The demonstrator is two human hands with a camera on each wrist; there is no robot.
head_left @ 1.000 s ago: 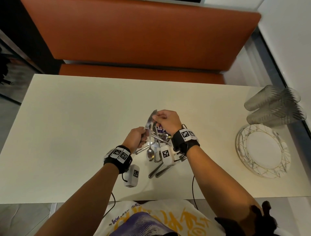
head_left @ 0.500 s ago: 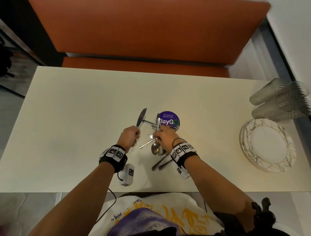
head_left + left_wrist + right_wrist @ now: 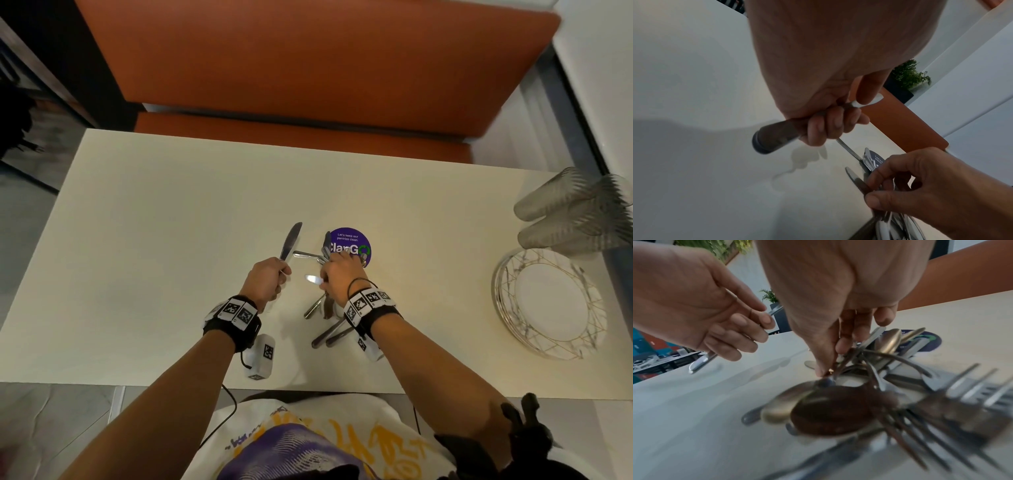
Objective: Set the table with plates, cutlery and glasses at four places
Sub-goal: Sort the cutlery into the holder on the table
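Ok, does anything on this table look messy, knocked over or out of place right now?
The cutlery pile is a crossed jumble at the near middle, partly over the purple sticker, with the right hand picking at it. The left hand holds one knife. The plates are still stacked, and the glasses beside them appear tipped. Nothing looks spilled or broken.

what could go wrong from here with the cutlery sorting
The left hand holds a knife blade up, close beside the right hand; a careless move might nick it. The right hand pinches into a tangled cutlery pile, so lifting one piece may drag others along and scatter them. The glasses lie on their sides by the stacked plates near the table edge and could roll.
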